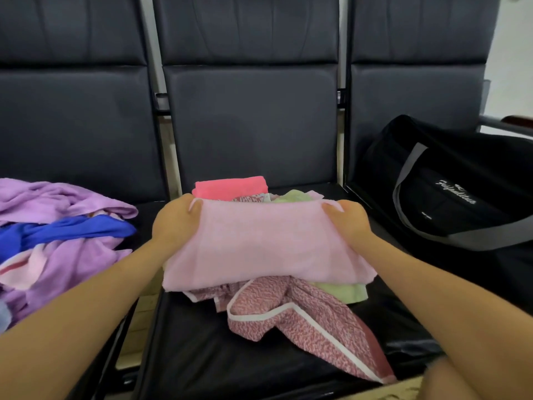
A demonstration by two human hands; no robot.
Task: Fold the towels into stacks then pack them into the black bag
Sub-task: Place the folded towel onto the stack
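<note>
Gripping the pink towel [259, 243] at both far corners, left hand [176, 223] and right hand [350, 222]: soft, light, floppy; best held by its edges.

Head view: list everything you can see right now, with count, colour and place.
pale pink towel: one, light pink, held over the middle seat
patterned towel: one, pink and white, hanging from under it
green towel: one, pale green, beneath the pink one
coral towel: one, folded, at the back of the seat
towel pile: several, purple, blue and pink, unfolded on the left seat
bag: one, black with grey straps, right seat
seats: three, dark, in a row
left hand: grips the pink towel's left edge
right hand: grips its right edge
</note>
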